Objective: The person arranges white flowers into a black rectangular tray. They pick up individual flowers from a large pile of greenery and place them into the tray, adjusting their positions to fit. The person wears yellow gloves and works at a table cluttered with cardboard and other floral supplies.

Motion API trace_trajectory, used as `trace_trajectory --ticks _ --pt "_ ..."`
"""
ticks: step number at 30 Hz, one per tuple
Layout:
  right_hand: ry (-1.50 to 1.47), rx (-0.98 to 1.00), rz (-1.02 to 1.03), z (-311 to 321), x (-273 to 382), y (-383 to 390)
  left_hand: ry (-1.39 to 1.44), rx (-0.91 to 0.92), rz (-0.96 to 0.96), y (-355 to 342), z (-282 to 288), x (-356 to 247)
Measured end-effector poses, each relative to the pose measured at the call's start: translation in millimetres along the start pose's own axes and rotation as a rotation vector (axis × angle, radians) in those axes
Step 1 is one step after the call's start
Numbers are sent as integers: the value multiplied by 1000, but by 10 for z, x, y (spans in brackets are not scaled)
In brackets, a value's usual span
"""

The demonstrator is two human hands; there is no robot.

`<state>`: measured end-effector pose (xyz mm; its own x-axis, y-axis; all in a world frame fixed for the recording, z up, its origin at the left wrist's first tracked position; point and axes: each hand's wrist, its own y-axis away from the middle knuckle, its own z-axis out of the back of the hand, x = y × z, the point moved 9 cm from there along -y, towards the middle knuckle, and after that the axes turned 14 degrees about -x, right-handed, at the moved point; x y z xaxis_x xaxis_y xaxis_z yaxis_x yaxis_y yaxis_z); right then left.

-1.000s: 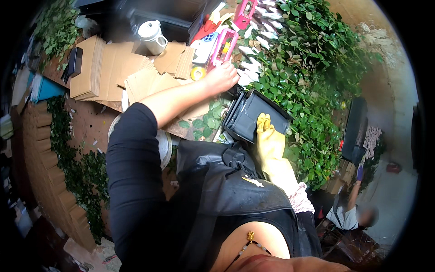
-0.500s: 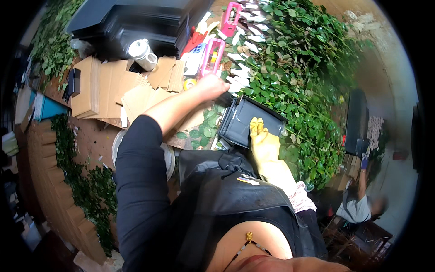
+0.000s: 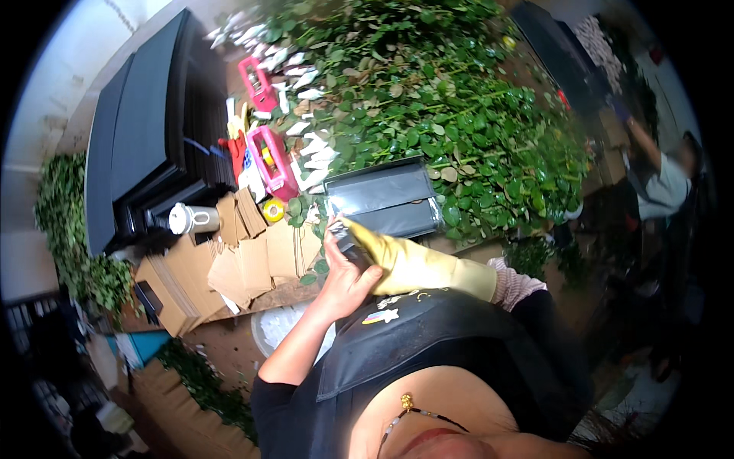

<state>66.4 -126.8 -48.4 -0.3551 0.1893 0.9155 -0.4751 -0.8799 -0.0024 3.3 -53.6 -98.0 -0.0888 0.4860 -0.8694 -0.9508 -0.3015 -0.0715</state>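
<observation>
In front of my apron, both hands are together around a dark, shiny, flat thing (image 3: 352, 246), mostly hidden by my fingers; its kind I cannot make out. My bare left hand (image 3: 345, 281) grips it from the left, thumb pointing right. My right hand (image 3: 397, 260), in a yellow rubber glove, closes over it from the right, with the fingertips up near the left fingers. Just beyond them lies a shallow black tray-like box (image 3: 375, 222) with a shiny surface, at the edge of the leafy stems (image 3: 443, 115).
Pink tape dispensers (image 3: 274, 164) and a yellow tape roll (image 3: 274, 209) lie left of the box, near white-wrapped stem heads (image 3: 313, 161). Cardboard pieces (image 3: 245, 268), a white tumbler (image 3: 193, 219) and tall black stacked sheets (image 3: 145, 122) stand farther left. A co-worker (image 3: 665, 183) is at the right.
My left hand has come back from the pink tape dispenser to my front. My gloved right hand has left the black box and met it around the dark thing. The view has turned.
</observation>
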Motion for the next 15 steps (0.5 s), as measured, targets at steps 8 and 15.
trace_trajectory --ticks 8,15 --pt "106 -659 -374 1167 -1073 622 -433 168 -653 -1023 -418 -220" --pt "-142 -948 -395 1496 -1425 685 -655 330 -729 -984 -772 -7"
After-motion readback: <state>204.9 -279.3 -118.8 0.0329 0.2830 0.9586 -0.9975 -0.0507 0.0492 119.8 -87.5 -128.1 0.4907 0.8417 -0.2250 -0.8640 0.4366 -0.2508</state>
